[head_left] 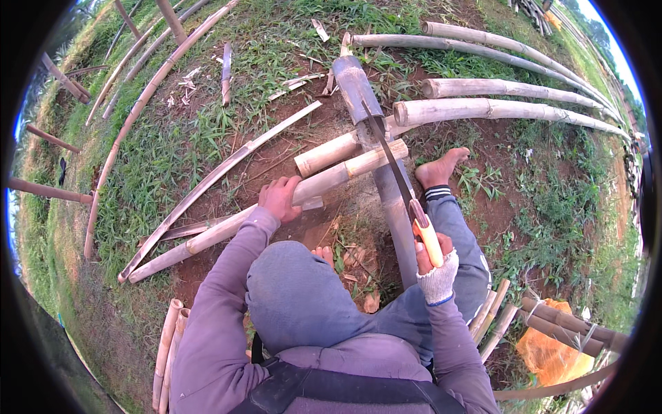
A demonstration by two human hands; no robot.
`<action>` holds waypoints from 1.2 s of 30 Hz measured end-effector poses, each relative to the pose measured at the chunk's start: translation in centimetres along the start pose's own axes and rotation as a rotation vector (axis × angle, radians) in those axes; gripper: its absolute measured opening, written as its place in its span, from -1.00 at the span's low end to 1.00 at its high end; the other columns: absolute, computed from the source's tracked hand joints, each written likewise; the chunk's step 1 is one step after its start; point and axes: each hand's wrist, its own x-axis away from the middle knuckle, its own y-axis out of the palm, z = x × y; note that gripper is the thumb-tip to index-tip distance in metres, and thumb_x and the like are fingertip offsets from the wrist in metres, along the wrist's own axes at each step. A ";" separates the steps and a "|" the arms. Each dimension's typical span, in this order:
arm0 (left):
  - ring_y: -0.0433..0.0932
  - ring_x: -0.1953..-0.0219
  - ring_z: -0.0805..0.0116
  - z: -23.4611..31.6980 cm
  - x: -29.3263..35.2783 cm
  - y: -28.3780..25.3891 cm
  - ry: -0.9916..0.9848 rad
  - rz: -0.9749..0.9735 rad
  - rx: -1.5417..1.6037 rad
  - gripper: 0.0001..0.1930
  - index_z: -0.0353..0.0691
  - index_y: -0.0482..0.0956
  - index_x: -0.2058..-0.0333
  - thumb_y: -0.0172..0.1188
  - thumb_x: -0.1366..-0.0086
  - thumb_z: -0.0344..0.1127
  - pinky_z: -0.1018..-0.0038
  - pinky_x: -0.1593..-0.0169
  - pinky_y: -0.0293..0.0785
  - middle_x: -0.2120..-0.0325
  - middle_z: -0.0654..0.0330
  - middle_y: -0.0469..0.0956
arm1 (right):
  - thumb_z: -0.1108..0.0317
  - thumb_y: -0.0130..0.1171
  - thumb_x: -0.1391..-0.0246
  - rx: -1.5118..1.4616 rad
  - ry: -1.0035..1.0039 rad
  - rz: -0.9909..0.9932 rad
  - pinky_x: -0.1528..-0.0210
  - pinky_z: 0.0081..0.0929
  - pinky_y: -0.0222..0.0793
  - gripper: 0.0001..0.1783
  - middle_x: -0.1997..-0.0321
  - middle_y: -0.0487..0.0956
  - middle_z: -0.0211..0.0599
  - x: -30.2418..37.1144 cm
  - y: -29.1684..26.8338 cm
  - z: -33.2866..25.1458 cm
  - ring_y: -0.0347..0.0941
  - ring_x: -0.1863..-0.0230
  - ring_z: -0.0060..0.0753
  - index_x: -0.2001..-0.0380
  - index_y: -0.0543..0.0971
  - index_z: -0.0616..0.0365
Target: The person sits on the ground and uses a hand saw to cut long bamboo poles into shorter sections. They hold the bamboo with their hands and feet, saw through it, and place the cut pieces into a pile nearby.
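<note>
My bare left hand is wrapped around a pale bamboo pole, which slants from the lower left up to the middle. In a white knit glove with bare fingertips, my right hand grips a handsaw by its yellow-orange handle. The saw's long dark blade points up and away, crossing close by the pole's right end. Whether its teeth touch the bamboo I cannot tell. Beneath the pole runs a thick grey bamboo log. A shorter bamboo piece lies just beyond the pole.
Several long bamboo poles stretch off to the right. A split bamboo strip lies on the left. My bare foot is right of the log. Tied bamboo and an orange plastic sheet sit at the lower right.
</note>
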 end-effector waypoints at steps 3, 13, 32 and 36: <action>0.39 -0.40 -0.12 5.0 -2.1 -1.5 0.136 0.146 0.078 -0.05 -0.10 0.33 -0.42 0.47 -0.14 0.17 -0.04 -0.45 0.28 -0.29 -0.11 0.47 | 0.20 0.35 -0.36 -0.180 0.003 0.021 0.03 -0.29 0.58 -0.52 0.12 0.70 -0.02 -0.2 0.4 0.0 0.70 0.13 -0.20 -0.15 0.55 0.33; 0.62 -0.23 -0.16 16.3 -12.3 -2.5 -0.113 -0.100 0.274 -0.16 -0.27 0.63 -0.15 -0.17 -0.47 0.46 -0.01 -0.31 0.46 -0.11 -0.22 0.67 | 0.24 0.26 -0.40 -0.105 -0.022 -0.079 -0.05 -0.27 0.60 -0.46 -0.02 0.73 0.10 -1.0 -0.8 -0.1 0.71 0.04 -0.15 -0.29 0.51 0.39; 0.67 -0.18 -0.06 18.0 -12.1 -3.1 -0.183 -0.097 0.238 -0.16 -0.18 0.73 -0.11 -0.05 -0.38 0.51 0.07 -0.28 0.55 -0.07 -0.10 0.72 | 0.31 0.26 -0.38 -0.079 0.065 -0.183 -0.20 -0.27 0.56 -0.48 -0.15 0.69 0.13 -4.7 0.0 0.1 0.69 -0.12 -0.11 -0.26 0.53 0.48; 0.67 -0.18 -0.05 17.6 -12.3 -3.2 -0.179 -0.100 0.232 -0.16 -0.17 0.73 -0.12 -0.05 -0.38 0.51 0.07 -0.29 0.55 -0.07 -0.10 0.72 | 0.27 0.26 -0.40 -0.141 0.050 -0.162 -0.21 -0.27 0.56 -0.46 -0.16 0.69 0.11 -4.5 -0.5 0.2 0.68 -0.15 -0.12 -0.27 0.52 0.46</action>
